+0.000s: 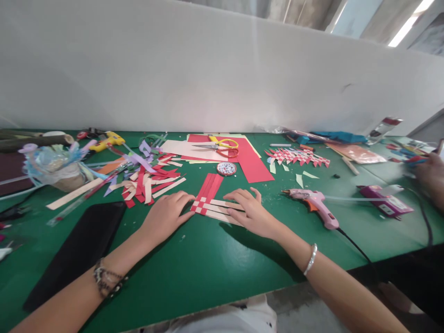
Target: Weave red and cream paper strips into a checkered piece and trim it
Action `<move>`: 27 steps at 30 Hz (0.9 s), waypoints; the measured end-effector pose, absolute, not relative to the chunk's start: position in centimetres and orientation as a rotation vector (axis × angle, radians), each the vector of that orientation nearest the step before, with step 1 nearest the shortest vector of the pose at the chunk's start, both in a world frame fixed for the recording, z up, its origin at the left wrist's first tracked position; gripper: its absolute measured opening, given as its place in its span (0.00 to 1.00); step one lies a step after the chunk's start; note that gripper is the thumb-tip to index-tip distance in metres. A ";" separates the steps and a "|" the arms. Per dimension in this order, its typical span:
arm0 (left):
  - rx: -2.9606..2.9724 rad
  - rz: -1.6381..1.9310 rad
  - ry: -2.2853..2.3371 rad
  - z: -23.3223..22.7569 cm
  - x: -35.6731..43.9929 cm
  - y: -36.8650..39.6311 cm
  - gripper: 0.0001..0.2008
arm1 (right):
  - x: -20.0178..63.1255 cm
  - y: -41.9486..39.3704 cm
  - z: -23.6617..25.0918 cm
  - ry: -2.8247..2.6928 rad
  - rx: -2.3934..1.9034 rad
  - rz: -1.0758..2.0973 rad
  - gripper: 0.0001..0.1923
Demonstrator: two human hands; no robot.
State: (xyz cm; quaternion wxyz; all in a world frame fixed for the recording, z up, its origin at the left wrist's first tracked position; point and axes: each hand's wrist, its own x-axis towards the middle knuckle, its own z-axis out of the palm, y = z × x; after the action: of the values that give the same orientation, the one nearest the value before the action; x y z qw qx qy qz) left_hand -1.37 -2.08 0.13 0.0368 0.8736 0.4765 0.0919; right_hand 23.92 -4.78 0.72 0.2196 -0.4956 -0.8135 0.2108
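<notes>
Woven paper strips (212, 203) sit flat on the green table (208, 273), pretty much dead centre, red strips running away from the person and cream ones crossing out to the right. The left hand (165, 216) lies palm down with fingers loosely spread, fingertips pressing the left edge of the weave, not gripping anything. The right hand (250, 212) is also flat and open, fingers resting on top of the loose cream ends, holding them down rather than pinching them.

Room-wise: the table in front of the weave, toward the person, is bare green right down to the near edge. To the left there's a black flat case (81, 249) lying near the left forearm, and a messy pile of cut strips (149, 182) just behind the left hand. Behind the weave sits a small round tin (226, 169), then a red sheet (251, 162) with yellow-handled scissors (222, 144) on it. To the right a pink glue gun (314, 206) lies close to the right hand, cord trailing off the near edge. Another finished weave (300, 157) lies further back right. Someone else's hand (432, 173) shows at the far right edge.
</notes>
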 end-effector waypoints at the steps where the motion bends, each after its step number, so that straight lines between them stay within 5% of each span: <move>1: 2.657 0.264 1.519 0.2 -1.5 -1.9 0.17 | 24.0 -4.8 0.7 -2.241 -1.376 0.582 0.11; 27: 2.241 0.413 1.695 0.2 3.2 -1.0 0.06 | 24.8 -4.7 0.9 -2.187 -1.416 0.450 0.12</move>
State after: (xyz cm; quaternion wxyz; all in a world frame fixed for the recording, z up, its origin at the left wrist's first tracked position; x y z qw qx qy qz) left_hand 3.18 -0.97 0.18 0.1503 0.7800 0.5902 0.1438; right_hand 24.81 -4.71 0.93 0.2463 -0.5190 -0.8018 0.1648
